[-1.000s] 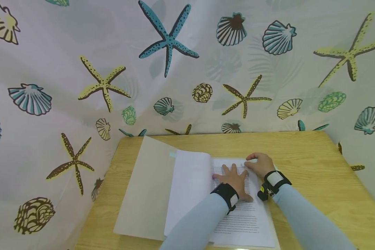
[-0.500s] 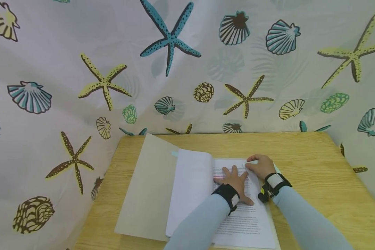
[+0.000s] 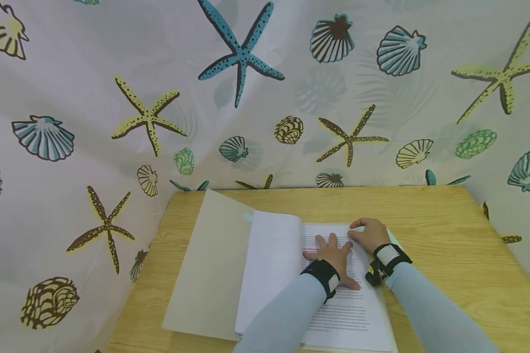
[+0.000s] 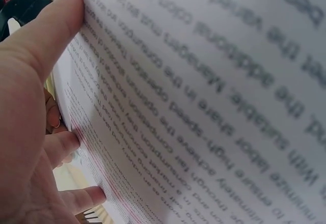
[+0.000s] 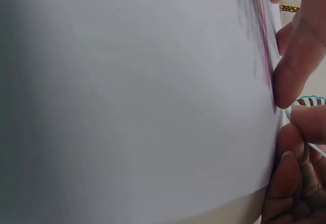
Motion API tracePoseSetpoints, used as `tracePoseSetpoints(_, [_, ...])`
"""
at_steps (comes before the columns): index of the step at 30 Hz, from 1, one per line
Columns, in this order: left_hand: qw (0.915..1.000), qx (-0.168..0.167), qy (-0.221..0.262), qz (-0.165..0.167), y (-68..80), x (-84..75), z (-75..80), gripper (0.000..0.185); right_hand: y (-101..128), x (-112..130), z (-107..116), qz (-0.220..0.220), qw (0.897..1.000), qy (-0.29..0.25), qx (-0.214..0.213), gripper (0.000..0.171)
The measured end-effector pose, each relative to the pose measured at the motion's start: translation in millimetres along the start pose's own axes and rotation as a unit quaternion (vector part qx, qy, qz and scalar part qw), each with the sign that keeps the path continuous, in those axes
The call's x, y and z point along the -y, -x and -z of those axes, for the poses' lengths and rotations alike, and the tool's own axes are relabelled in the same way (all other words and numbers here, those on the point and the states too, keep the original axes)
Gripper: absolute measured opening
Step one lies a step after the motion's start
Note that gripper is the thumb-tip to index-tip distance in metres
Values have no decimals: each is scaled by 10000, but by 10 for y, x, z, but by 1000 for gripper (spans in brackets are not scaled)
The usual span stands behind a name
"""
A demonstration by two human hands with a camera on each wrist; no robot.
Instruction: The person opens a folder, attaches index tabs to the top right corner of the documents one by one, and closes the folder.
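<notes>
On the light wooden table (image 3: pixel 433 220), a beige card folder (image 3: pixel 203 274) lies open under white printed pages (image 3: pixel 349 314); the left hand (image 3: pixel 333 257) presses flat, fingers spread, while the right hand (image 3: pixel 371 234) pinches the top corner.

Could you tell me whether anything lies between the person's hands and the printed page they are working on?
Nothing visible does. The left hand lies flat on the printed page, and the right hand rests at the page's upper right corner, fingertips at its edge.
</notes>
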State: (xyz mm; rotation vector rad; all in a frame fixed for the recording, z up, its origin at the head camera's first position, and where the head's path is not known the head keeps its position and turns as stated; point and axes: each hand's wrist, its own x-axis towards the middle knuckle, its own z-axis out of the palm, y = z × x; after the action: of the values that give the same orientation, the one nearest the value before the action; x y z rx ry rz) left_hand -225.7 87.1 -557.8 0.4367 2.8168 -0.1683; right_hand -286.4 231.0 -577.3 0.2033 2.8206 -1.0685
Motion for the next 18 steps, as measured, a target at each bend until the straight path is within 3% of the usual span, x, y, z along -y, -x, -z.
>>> tracePoseSetpoints(18, [9999, 91, 37, -39, 4, 9, 12, 119, 23, 45, 4, -14, 9999, 162, -36, 23])
